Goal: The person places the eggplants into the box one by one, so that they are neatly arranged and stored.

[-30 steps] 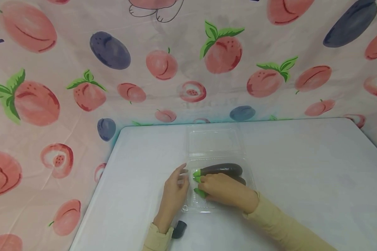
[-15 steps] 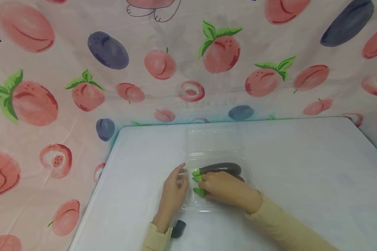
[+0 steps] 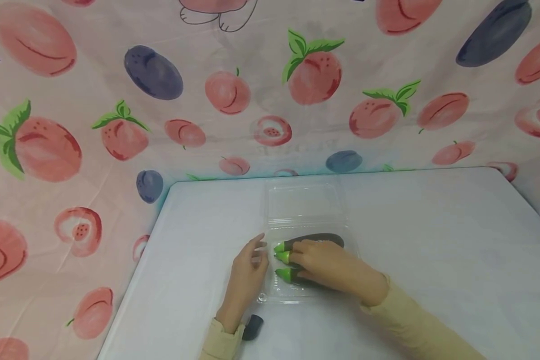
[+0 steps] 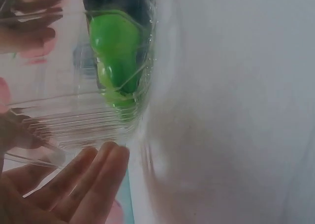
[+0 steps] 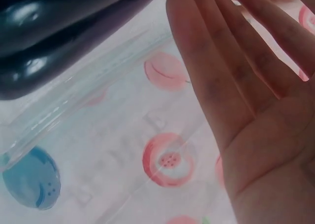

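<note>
Three toy eggplants with green caps lie side by side in a clear plastic clamshell box [image 3: 290, 296]. The far eggplant [image 3: 335, 238] shows most of its dark body; the middle eggplant [image 3: 282, 257] and near eggplant [image 3: 285, 275] are partly covered by my right hand [image 3: 328, 262]. Its fingers rest over the eggplants' cap ends, and the right wrist view shows those fingers [image 5: 211, 66] nearly straight beside the dark bodies. At the box's left edge stands my left hand [image 3: 247, 272], with extended fingertips [image 4: 115, 152] at the ribbed wall and nothing gripped.
The box's clear lid [image 3: 306, 201] lies folded back toward the rear of the white table [image 3: 432, 240]. A small black object [image 3: 253, 327] sits by the left wrist. A fruit-print cloth [image 3: 234, 45] hangs behind the table and along its left side.
My right hand has shifted a little right and away from me, uncovering more of the near eggplant's cap and body. The left hand stays at the box's edge.
</note>
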A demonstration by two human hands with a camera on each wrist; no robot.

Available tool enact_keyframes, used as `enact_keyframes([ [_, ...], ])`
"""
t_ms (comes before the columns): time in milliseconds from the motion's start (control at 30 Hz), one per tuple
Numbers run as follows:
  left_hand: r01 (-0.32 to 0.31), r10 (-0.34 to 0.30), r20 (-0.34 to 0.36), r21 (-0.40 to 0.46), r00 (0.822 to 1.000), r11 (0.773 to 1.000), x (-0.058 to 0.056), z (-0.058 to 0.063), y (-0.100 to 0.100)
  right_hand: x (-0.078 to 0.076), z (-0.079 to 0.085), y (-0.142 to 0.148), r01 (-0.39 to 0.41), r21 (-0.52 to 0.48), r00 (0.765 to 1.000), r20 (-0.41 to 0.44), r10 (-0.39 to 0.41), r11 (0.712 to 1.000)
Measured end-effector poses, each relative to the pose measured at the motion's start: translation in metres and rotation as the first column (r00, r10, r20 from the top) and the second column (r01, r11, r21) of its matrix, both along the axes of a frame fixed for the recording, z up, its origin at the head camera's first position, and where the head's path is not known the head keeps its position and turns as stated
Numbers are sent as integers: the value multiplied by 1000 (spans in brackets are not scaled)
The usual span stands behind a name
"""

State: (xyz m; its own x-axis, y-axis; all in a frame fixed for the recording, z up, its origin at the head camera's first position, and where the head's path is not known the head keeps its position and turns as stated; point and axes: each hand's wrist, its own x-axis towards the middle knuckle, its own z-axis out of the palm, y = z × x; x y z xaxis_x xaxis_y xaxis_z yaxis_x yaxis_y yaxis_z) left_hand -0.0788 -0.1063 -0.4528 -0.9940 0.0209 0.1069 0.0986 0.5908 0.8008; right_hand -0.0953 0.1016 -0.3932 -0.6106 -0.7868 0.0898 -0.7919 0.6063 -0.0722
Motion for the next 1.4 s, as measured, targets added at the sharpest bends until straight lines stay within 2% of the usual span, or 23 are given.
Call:
enact_keyframes([
  [200, 14, -14, -3, 17, 1000, 1000, 1, 1, -3, -1, 2, 8, -9, -44, 999, -39, 7, 999],
  [433, 9, -9, -76, 8, 997, 1000, -3, 4, -7, -4, -1, 17, 14, -79, 996, -86, -21, 997],
  [667, -21, 22, -62, 19, 998, 1000, -9, 7, -10, -8, 1, 25, 57, -112, 995, -77, -66, 992],
  [1067, -30, 29, -84, -2, 996, 1000, -20, 14, -13, -16, -1, 44, 109, -185, 981, -140, -136, 977],
  [1400, -32, 30, -110, -22, 993, 999, -30, 14, -15, -23, -4, 58, 205, -229, 968, -98, -232, 952],
])
